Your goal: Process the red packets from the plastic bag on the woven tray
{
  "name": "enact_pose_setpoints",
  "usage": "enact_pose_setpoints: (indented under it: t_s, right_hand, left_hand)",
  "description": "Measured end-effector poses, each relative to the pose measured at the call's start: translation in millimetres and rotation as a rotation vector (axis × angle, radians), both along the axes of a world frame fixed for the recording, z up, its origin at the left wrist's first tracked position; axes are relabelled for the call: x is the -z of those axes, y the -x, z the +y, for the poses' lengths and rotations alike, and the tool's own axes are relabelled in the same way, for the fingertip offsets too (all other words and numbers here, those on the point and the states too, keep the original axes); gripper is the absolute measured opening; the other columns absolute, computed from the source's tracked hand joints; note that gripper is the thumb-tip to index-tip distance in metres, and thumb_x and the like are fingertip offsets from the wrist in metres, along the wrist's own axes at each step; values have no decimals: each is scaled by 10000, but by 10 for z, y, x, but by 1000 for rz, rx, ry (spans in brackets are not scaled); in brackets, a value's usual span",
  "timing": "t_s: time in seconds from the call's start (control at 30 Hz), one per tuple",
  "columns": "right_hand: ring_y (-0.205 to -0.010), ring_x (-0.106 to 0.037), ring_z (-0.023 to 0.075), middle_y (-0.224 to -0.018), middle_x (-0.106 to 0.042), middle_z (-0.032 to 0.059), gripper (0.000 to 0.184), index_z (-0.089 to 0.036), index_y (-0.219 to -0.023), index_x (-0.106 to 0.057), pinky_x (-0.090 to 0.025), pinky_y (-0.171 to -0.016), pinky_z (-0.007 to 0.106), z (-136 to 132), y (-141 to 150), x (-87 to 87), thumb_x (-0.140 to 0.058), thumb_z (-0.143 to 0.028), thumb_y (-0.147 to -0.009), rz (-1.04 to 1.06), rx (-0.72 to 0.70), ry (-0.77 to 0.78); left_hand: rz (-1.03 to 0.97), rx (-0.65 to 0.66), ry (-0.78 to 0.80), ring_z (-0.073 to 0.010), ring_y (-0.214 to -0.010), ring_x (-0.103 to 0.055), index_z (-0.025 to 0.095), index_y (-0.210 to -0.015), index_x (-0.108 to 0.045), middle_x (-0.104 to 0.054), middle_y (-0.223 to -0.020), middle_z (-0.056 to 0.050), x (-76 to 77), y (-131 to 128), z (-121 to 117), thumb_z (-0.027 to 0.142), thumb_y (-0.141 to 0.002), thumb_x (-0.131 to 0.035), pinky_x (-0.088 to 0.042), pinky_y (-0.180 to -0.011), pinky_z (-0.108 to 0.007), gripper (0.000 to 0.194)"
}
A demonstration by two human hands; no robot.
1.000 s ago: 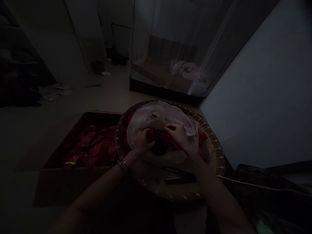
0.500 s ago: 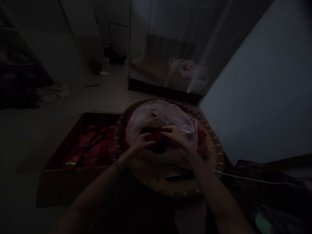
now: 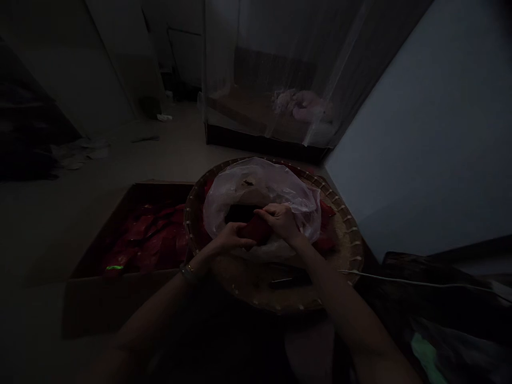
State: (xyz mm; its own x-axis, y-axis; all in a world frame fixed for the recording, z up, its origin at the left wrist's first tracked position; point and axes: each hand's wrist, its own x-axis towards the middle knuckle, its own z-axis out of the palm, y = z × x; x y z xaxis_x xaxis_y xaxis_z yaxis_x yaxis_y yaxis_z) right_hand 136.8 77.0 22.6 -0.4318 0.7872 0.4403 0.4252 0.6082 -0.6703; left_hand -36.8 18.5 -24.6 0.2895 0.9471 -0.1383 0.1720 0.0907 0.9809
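Between my hands is a small red packet, its details lost in the dim light. My left hand grips its left side between thumb and fingers. At its upper right, my right hand pinches the edge. Behind and around the hands sits a crumpled clear plastic bag, its mouth open on a dark inside. The bag rests on a round woven bamboo tray. More red pieces lie on the tray to the right of the bag.
Left of the tray stands an open cardboard box with many red packets. A dark slim object lies on the tray's near part. A white cord runs off right. A netted bed stands behind; a pale wall rises at right.
My hands have drawn the red packet slightly toward me, out from over the bag's mouth, and more of it shows. The right hand has closed into a tighter pinch. The view has shifted slightly.
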Motion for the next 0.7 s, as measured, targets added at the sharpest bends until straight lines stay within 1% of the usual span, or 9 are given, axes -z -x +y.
enact_pose_setpoints:
  t_s: [0.13,0.23,0.3,0.4,0.47,0.5,0.6,0.67,0.7]
  right_hand:
    - [-571,-521,109,-603,-600,4,396,-165,-603,-633,-364,-568,224,-74,-19,-54,-543,-480,-826,-22,-53,35]
    - [-522,-442,91,-526,-492,-23,482,-158,-541,-561,-316,-522,217,-84,-56,-56,-489,-531,-837,-40,-68,75]
    - [-497,-381,80,-492,-404,-37,525,-156,-495,-497,-278,-503,218,-46,-121,-37,-474,-558,-832,-35,45,65]
    - [-489,-349,76,-482,-348,-43,533,-157,-481,-467,-251,-499,221,63,-254,27,-472,-558,-831,-12,317,18]
    - [-500,-381,86,-487,-386,-37,504,-159,-507,-503,-272,-513,220,138,-318,87,-464,-529,-845,-52,428,20]
    - [-527,-421,96,-514,-443,-28,464,-160,-544,-540,-299,-535,219,168,-333,117,-471,-502,-850,-93,430,26]
    - [-751,-552,146,-780,-634,31,270,-169,-776,-649,-395,-687,243,198,-344,176,-508,-389,-842,-200,264,37]
    - [-879,-571,166,-933,-658,59,231,-173,-900,-661,-421,-773,269,145,-374,180,-512,-336,-831,-250,76,103]
    - [-888,-581,168,-949,-663,60,231,-175,-923,-664,-432,-780,273,90,-409,177,-519,-323,-822,-293,-34,179]
  left_hand:
    - [-193,52,105,-136,-638,-586,95,-974,-616,-641,-731,-21,-39,-35,-85,430,-611,-739,-442,-588,-228,509]
    - [-244,36,164,-139,-616,-590,84,-927,-639,-650,-718,-41,-27,-58,-116,507,-685,-663,-444,-573,-234,488]
    - [-239,8,179,-120,-579,-573,81,-889,-654,-647,-696,-35,12,-60,-116,502,-682,-674,-425,-545,-217,470]
    - [-271,-80,215,-116,-563,-577,84,-896,-654,-656,-698,-35,98,-46,-98,506,-654,-701,-428,-541,-216,488]
    - [-318,-132,225,-141,-599,-607,97,-945,-642,-672,-738,-47,149,-31,-81,515,-651,-701,-461,-576,-245,515]
    - [-333,-152,214,-154,-626,-620,104,-971,-636,-680,-769,-55,165,-24,-74,508,-647,-708,-477,-598,-261,523]
    - [-326,-192,133,-182,-735,-639,118,-1041,-624,-689,-895,-71,178,-6,-68,423,-605,-762,-500,-671,-288,550]
    - [-321,-201,95,-192,-793,-638,124,-1077,-616,-683,-954,-75,167,2,-77,369,-590,-778,-503,-702,-294,569]
    - [-325,-198,89,-194,-805,-637,124,-1082,-614,-681,-961,-75,162,4,-83,351,-589,-778,-504,-708,-297,567]
